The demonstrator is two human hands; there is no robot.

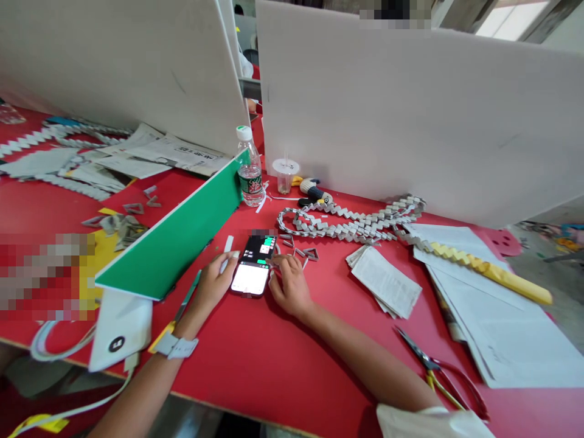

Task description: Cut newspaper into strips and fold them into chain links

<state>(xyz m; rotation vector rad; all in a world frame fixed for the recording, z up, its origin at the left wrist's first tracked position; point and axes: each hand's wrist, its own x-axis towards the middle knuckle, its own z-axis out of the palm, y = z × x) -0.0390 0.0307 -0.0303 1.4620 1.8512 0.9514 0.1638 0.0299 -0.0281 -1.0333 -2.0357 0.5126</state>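
A smartphone (250,274) lies on the red table between my hands, its lit screen showing a white lower half. My left hand (218,272) rests at the phone's left edge, fingers bent and loose, with a white paper strip (229,243) beside its fingertips. At the right edge, my right hand (290,283) has its fingers loosely bent and apart, the fingertips close to the screen. Whether either hand presses the phone is hard to make out. Small folded paper pieces (311,253) lie just beyond my right hand. A utility knife (188,295) lies partly behind my left forearm.
A green board (182,225) stands at left, beside a water bottle (250,176) and lidded cup (286,176). A white power bank (121,331) sits near the front edge. Rightward are a folded-paper chain (347,230), newspaper pieces (385,280), scissors (429,362) and white sheets (502,328). White partitions (410,115) rise behind.
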